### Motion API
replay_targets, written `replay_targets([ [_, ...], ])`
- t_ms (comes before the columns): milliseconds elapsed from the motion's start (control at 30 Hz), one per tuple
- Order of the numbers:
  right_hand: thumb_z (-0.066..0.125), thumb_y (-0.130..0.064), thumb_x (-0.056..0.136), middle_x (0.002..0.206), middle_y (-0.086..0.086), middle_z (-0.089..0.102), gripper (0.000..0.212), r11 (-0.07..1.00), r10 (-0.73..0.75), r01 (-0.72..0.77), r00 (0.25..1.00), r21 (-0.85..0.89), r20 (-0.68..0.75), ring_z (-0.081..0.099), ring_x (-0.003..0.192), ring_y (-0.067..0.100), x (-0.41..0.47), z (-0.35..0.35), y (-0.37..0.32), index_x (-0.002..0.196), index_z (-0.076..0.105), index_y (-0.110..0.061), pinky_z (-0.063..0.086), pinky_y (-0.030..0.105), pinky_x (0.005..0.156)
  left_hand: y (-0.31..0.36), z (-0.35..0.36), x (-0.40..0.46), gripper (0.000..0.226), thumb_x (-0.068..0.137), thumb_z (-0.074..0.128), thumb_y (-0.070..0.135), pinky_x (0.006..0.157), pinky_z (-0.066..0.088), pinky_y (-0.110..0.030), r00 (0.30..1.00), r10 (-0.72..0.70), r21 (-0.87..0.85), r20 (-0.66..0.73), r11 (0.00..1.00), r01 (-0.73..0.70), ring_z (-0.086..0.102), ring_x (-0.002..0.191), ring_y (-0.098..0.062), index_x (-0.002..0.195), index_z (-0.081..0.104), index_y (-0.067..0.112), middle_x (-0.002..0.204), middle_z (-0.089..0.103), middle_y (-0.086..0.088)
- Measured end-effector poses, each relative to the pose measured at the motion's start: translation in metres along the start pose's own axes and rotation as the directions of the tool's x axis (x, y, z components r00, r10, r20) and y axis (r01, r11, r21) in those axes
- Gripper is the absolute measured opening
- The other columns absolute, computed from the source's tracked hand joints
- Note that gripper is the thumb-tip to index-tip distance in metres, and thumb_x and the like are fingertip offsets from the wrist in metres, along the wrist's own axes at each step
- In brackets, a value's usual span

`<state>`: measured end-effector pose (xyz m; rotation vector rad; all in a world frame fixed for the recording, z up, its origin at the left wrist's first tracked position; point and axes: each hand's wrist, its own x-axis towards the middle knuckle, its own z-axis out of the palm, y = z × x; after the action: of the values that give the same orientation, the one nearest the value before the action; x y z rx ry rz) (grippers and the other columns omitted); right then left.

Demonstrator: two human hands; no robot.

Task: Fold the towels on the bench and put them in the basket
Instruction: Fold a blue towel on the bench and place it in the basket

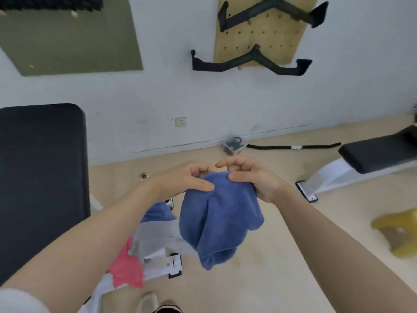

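Holding one blue towel (pixel 220 219) in two hands: left hand (pixel 182 179), right hand (pixel 252 177)

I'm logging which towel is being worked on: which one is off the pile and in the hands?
The large blue towel, hanging from both hands; the pink, grey and other blue ones lie below.

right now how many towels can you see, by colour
blue: 2, one held up by both hands, one lower down behind the left arm
grey: 1
pink: 1
total: 4
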<state>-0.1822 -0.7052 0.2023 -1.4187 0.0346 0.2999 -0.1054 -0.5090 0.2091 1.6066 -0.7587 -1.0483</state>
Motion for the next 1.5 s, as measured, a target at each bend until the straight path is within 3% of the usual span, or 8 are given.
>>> replay_targets([
  [200, 0.065, -0.007, 0.083, 0.074, -0.003, 0.060, 0.025, 0.816, -0.145, -0.112, 0.910, -0.567, -0.389, 0.053, 0.071, 0.011, -0.083, -0.105, 0.008, 0.068, 0.062, -0.026, 0.045, 0.029, 0.072, 0.026, 0.086, 0.114, 0.024, 0.071, 0.062, 0.024, 0.056, 0.031, -0.020, 0.999, 0.042, 0.319, 0.032, 0.946, -0.050, 0.038, 0.057, -0.004, 0.055, 0.047, 0.031, 0.054, 0.042, 0.017],
  [367, 0.056, -0.011, 0.090, 0.072, -0.007, 0.055, 0.019, 0.837, -0.232, -0.157, 0.766, -0.525, -0.599, 0.046, 0.061, -0.001, -0.127, -0.181, 0.024, 0.076, 0.056, -0.023, 0.037, 0.009, 0.059, 0.042, 0.143, 0.214, 0.031, 0.078, 0.062, 0.009, 0.059, 0.033, -0.020, 0.985, 0.159, 0.456, 0.070, 0.873, -0.174, 0.043, 0.057, 0.000, 0.059, 0.046, 0.027, 0.055, 0.050, 0.019],
  [700, 0.042, -0.015, 0.096, 0.078, -0.005, 0.048, 0.014, 0.900, -0.199, -0.203, 0.594, -0.385, -0.779, 0.041, 0.070, 0.008, -0.150, -0.402, 0.004, 0.086, 0.051, -0.014, 0.035, 0.016, 0.064, 0.111, 0.227, 0.442, 0.010, 0.088, 0.058, 0.019, 0.062, 0.041, -0.017, 0.971, 0.225, 0.369, 0.079, 0.898, -0.238, 0.050, 0.066, -0.005, 0.081, 0.055, 0.013, 0.073, 0.057, 0.001],
  [933, 0.047, -0.014, 0.094, 0.078, 0.000, 0.054, 0.013, 0.925, -0.241, -0.175, 0.415, -0.337, -0.877, 0.047, 0.074, 0.012, -0.194, -0.555, -0.022, 0.083, 0.054, -0.014, 0.041, 0.026, 0.071, 0.157, 0.284, 0.606, 0.013, 0.090, 0.056, 0.024, 0.081, 0.050, -0.025, 0.946, 0.131, 0.411, 0.296, 0.877, -0.250, 0.061, 0.084, -0.005, 0.098, 0.062, 0.032, 0.084, 0.062, 0.019],
  [1067, 0.048, -0.012, 0.093, 0.076, -0.006, 0.055, 0.014, 0.928, -0.242, -0.167, 0.406, -0.332, -0.881, 0.049, 0.073, 0.009, -0.215, -0.620, -0.015, 0.081, 0.055, -0.016, 0.042, 0.020, 0.068, 0.162, 0.329, 0.672, 0.018, 0.090, 0.051, 0.022, 0.072, 0.041, -0.032, 0.955, 0.069, 0.463, 0.290, 0.863, -0.202, 0.049, 0.069, -0.010, 0.079, 0.058, 0.010, 0.072, 0.054, 0.005],
  [1167, 0.050, -0.012, 0.091, 0.076, -0.010, 0.057, 0.012, 0.953, -0.193, -0.132, 0.428, -0.272, -0.883, 0.051, 0.075, 0.008, -0.244, -0.700, -0.017, 0.082, 0.058, -0.014, 0.042, 0.019, 0.071, 0.180, 0.372, 0.737, 0.019, 0.084, 0.052, 0.030, 0.074, 0.043, -0.033, 0.962, 0.063, 0.392, 0.266, 0.904, -0.168, 0.051, 0.072, -0.012, 0.075, 0.061, 0.016, 0.073, 0.058, 0.002],
  [1367, 0.067, -0.023, 0.081, 0.078, -0.004, 0.064, 0.009, 0.981, -0.003, -0.142, 0.667, -0.131, -0.745, 0.058, 0.074, 0.011, -0.311, -0.851, -0.029, 0.075, 0.063, -0.018, 0.046, 0.024, 0.070, 0.201, 0.467, 0.846, 0.014, 0.091, 0.054, 0.015, 0.076, 0.047, -0.028, 0.983, 0.098, 0.351, 0.158, 0.924, -0.149, 0.058, 0.079, -0.012, 0.089, 0.067, 0.010, 0.087, 0.068, -0.008],
  [1500, 0.066, -0.019, 0.072, 0.078, 0.003, 0.059, 0.024, 0.868, 0.066, -0.372, 0.743, -0.329, -0.666, 0.053, 0.071, 0.013, -0.341, -0.942, -0.042, 0.085, 0.064, 0.001, 0.042, 0.025, 0.065, 0.220, 0.516, 0.905, 0.012, 0.090, 0.057, 0.016, 0.075, 0.046, -0.026, 0.991, 0.117, 0.359, 0.071, 0.923, -0.135, 0.056, 0.077, -0.009, 0.086, 0.067, 0.012, 0.082, 0.065, 0.004],
])
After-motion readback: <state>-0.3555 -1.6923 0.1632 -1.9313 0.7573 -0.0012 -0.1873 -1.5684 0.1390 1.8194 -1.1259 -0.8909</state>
